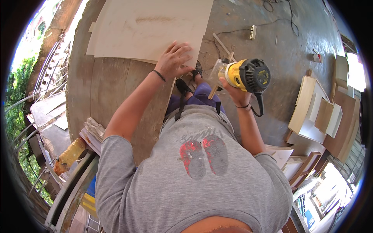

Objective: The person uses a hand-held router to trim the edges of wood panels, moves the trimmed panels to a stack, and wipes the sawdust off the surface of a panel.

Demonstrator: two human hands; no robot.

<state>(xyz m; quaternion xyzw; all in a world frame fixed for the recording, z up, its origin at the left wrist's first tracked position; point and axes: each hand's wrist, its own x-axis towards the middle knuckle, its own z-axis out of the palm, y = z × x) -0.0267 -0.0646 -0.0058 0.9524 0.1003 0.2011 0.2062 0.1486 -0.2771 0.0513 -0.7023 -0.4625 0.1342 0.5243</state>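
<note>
Two hands, one power tool (245, 73) and one pale board (132, 33): the tool is held apart from the board, off its right edge.
The left hand (175, 60), loose and palm down, rests on the board's near right corner; from there the board spreads forward and leftward, flat on the counter (108, 77). Its far end leaves the view, so its long axis cannot be told. The right hand (235, 91), the nearer to the tool, grasps its yellow body from below. The tool's long axis runs roughly sideways, clear base (215, 74) toward the board, black end away; it lies to the right of the left hand.
</note>
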